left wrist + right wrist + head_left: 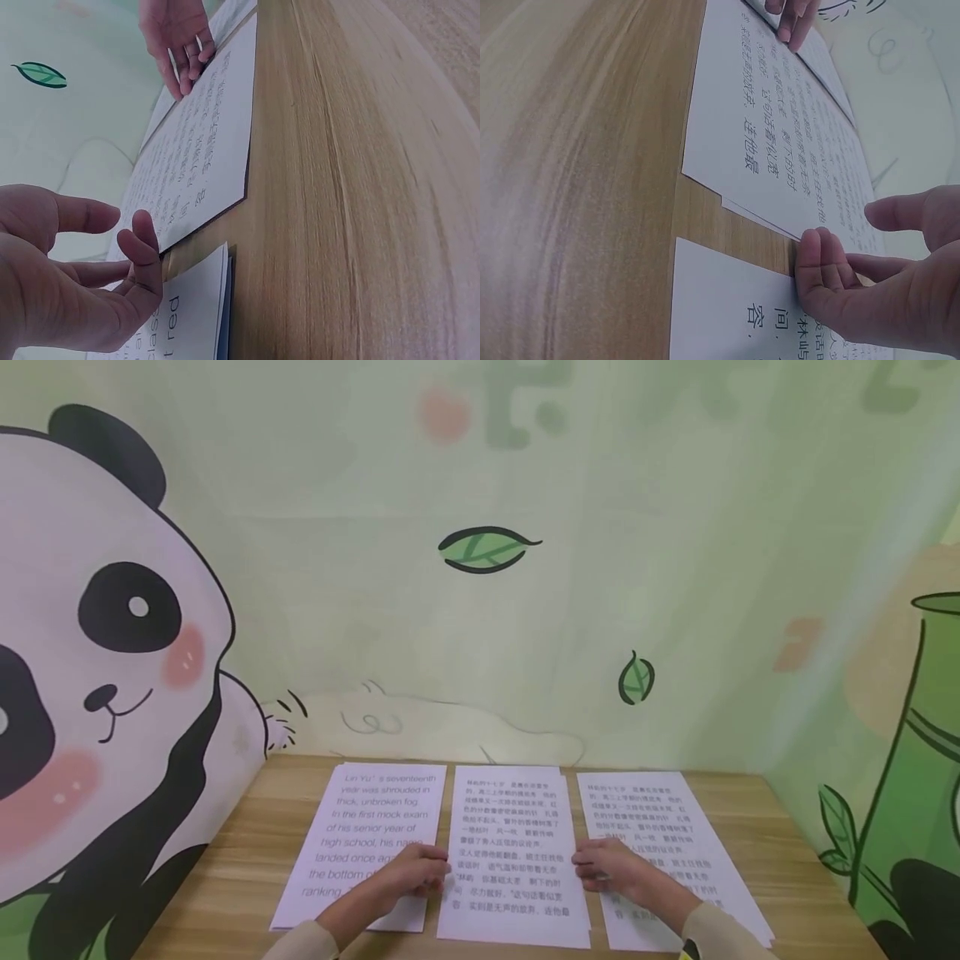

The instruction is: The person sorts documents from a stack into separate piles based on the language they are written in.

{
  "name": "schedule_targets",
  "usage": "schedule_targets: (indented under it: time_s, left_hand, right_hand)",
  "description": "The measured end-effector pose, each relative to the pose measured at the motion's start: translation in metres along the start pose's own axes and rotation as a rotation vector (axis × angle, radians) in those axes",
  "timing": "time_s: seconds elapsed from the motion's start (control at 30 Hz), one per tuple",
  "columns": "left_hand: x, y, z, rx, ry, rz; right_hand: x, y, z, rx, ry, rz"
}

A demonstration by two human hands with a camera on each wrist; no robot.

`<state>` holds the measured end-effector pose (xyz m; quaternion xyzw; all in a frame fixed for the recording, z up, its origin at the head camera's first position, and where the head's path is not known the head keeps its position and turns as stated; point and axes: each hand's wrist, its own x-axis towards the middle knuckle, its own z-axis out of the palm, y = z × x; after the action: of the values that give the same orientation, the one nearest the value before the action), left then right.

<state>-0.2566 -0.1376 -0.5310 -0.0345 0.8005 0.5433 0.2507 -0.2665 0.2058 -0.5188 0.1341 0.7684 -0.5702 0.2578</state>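
Three stacks of printed paper lie side by side. The left stack (378, 827) carries large English text, while the middle stack (510, 860) and the right stack (652, 810) carry Chinese characters. My left hand (408, 875) hovers over the left stack's right part, fingertips at the middle stack's left edge. At that stack's right edge are the fingertips of my right hand (618, 867), which partly covers the right stack. Loosely bent fingers and a thumb held apart show on the left hand (82, 270) and the right hand (892, 277). In the right wrist view, a lower sheet (757, 215) juts from under the middle stack's top sheet.
All the paper rests on a wood-grain table (225, 860). Behind it hangs a pale green backdrop (337, 593) with a printed panda (112, 610) at left, leaves and a green bamboo shape (918, 760) at right.
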Motion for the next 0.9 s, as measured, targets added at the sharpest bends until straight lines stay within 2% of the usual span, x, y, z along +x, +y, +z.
schedule_targets:
  time_s: [0.37,0.63,0.77,0.9]
  left_hand:
    - [-0.001,0.006,0.003,-0.065,0.048,0.044]
    - [0.004,0.0,0.003,-0.113,-0.051,0.067]
    - [0.004,-0.005,0.003,-0.121,-0.068,0.079]
    - [0.002,-0.004,0.004,-0.114,-0.074,0.052]
  right_hand:
    - [-0.001,-0.001,-0.002,0.02,-0.003,-0.011]
    - [-0.001,-0.001,-0.001,0.07,0.002,-0.028]
    - [0.002,0.001,0.001,0.114,-0.01,-0.01]
    - [0.002,0.003,0.001,0.105,-0.012,0.002]
